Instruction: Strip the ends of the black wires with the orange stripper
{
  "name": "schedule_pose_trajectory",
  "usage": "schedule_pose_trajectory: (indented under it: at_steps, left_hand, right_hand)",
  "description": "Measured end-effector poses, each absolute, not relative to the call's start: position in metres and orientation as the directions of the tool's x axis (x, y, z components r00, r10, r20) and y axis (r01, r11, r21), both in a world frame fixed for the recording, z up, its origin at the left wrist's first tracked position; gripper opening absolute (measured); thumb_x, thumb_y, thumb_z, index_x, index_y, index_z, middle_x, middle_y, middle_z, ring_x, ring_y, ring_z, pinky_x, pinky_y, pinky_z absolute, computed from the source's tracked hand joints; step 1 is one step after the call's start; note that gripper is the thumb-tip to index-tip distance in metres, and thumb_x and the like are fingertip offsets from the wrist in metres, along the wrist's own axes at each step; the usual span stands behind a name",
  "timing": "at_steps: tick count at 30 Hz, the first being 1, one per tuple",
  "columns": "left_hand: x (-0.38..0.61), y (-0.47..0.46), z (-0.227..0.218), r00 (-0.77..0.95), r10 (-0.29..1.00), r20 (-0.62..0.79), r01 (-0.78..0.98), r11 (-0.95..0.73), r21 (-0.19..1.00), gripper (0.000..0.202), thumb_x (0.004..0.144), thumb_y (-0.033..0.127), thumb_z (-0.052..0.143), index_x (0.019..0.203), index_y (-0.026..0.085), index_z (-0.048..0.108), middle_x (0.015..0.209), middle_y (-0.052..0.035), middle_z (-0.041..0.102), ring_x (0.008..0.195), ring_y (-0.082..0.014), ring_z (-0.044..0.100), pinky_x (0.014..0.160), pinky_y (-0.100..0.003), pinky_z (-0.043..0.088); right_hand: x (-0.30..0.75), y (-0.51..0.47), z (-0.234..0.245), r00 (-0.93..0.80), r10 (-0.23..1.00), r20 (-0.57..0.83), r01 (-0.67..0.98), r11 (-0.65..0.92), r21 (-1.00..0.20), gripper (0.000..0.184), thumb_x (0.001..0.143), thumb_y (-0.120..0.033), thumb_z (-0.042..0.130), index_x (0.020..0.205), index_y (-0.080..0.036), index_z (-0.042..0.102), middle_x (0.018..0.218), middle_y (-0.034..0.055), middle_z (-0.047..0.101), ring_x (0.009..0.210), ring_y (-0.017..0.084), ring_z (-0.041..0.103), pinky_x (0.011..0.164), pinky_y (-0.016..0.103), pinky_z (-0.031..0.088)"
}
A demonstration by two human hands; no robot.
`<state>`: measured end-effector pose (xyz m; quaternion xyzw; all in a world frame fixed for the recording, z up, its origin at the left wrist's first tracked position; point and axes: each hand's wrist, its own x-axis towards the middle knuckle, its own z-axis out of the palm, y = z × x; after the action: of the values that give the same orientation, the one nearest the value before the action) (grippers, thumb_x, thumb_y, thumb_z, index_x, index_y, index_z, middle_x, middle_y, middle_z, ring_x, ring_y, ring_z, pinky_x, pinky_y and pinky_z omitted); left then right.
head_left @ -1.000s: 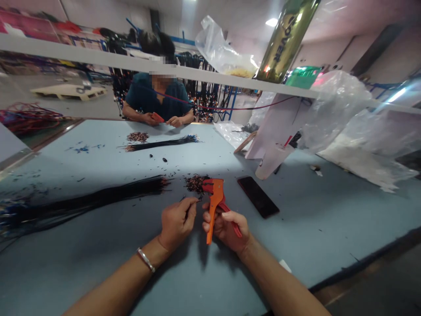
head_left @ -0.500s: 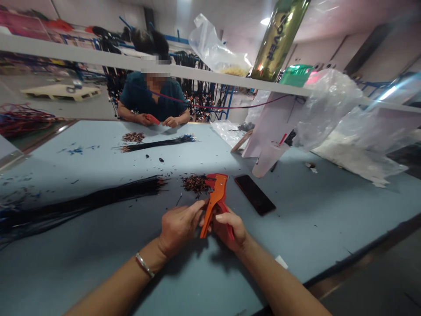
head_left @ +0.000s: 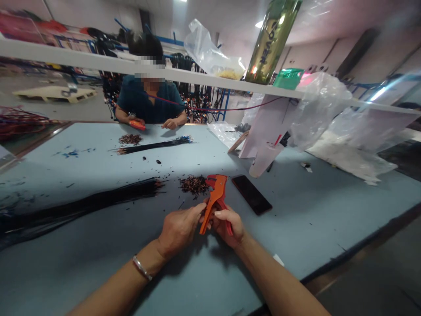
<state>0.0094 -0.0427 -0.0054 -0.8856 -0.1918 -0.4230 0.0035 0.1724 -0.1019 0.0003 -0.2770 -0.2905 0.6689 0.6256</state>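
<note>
My right hand (head_left: 227, 223) is closed round the handles of an orange wire stripper (head_left: 215, 192), whose red jaws point away from me. My left hand (head_left: 179, 228) sits just left of it, fingers pinched together and touching the stripper's orange handle. What the pinch holds is hidden. Both hands rest low over the blue-grey table (head_left: 98, 263). Just beyond the jaws lies a small heap of stripped wire scraps (head_left: 193, 184). A long bundle of black wires (head_left: 82, 204) stretches away to the left.
A black phone (head_left: 251, 194) lies flat right of the stripper. Across the table a person in a dark shirt (head_left: 148, 98) works with a red tool, beside another wire bundle (head_left: 154, 145). Plastic bags (head_left: 322, 109) hang off a shelf rail with a green bottle (head_left: 268, 39).
My left hand, which held a thin wire up toward the jaws, has closed in against the stripper's handle. The stripper has tilted slightly. The camera view drifted a little.
</note>
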Motion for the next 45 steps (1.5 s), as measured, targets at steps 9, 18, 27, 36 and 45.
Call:
schedule_pose_trajectory:
  at_steps: [9, 18, 27, 36, 45]
  left_hand:
    - [0.005, -0.046, -0.003, 0.651, 0.409, 0.639, 0.333, -0.911, 0.243, 0.044, 0.093, 0.016, 0.039, 0.137, 0.017, 0.041, 0.087, -0.0034, 0.075, 0.070, -0.0125, 0.070, 0.069, -0.021, 0.053]
    - [0.008, -0.048, 0.001, 0.664, 0.433, 0.610, 0.339, -0.901, 0.270, 0.049, 0.088, 0.015, 0.041, 0.137, 0.017, 0.040, 0.082, -0.0018, 0.074, 0.065, -0.0139, 0.068, 0.063, -0.024, 0.053]
    - [0.010, -0.042, 0.003, 0.543, 0.446, 0.712, 0.501, -0.852, 0.152, 0.020, 0.093, 0.023, 0.049, 0.087, 0.020, 0.068, 0.069, -0.0020, 0.066, 0.064, -0.0155, 0.061, 0.061, -0.025, 0.044]
    - [0.010, -0.040, 0.004, 0.454, 0.520, 0.724, 0.551, -0.802, 0.231, 0.026, 0.095, 0.028, 0.048, 0.083, 0.020, 0.069, 0.069, -0.0022, 0.065, 0.064, -0.0144, 0.059, 0.063, -0.026, 0.042]
    - [0.011, -0.042, 0.000, 0.488, 0.500, 0.715, 0.605, -0.785, 0.136, 0.027, 0.095, 0.023, 0.045, 0.082, 0.021, 0.069, 0.068, -0.0020, 0.062, 0.062, -0.0133, 0.056, 0.057, -0.023, 0.039]
  right_hand:
    - [0.174, -0.100, -0.007, -0.067, 0.998, -0.003, -0.696, -0.049, -0.716, 0.034, 0.069, -0.022, 0.058, 0.101, -0.012, 0.064, 0.088, 0.0100, 0.074, 0.074, 0.022, 0.069, 0.056, 0.026, 0.047]
    - [0.175, -0.098, -0.009, -0.107, 0.994, 0.011, -0.695, -0.067, -0.716, 0.027, 0.069, -0.023, 0.057, 0.092, -0.012, 0.067, 0.089, 0.0104, 0.073, 0.077, 0.022, 0.069, 0.056, 0.026, 0.048]
    - [0.185, -0.097, -0.006, -0.016, 0.998, -0.061, -0.753, -0.052, -0.655, 0.031, 0.070, -0.021, 0.057, 0.098, -0.014, 0.068, 0.086, 0.0067, 0.073, 0.074, 0.021, 0.069, 0.059, 0.028, 0.051]
    - [0.191, -0.099, 0.003, 0.072, 0.997, -0.035, -0.741, 0.030, -0.671, 0.030, 0.071, -0.019, 0.055, 0.098, -0.013, 0.068, 0.086, 0.0076, 0.071, 0.076, 0.022, 0.069, 0.058, 0.029, 0.050]
    - [0.194, -0.099, 0.005, 0.061, 0.998, -0.013, -0.726, 0.036, -0.687, 0.030, 0.070, -0.020, 0.057, 0.097, -0.014, 0.068, 0.086, 0.0072, 0.071, 0.076, 0.022, 0.070, 0.059, 0.028, 0.051]
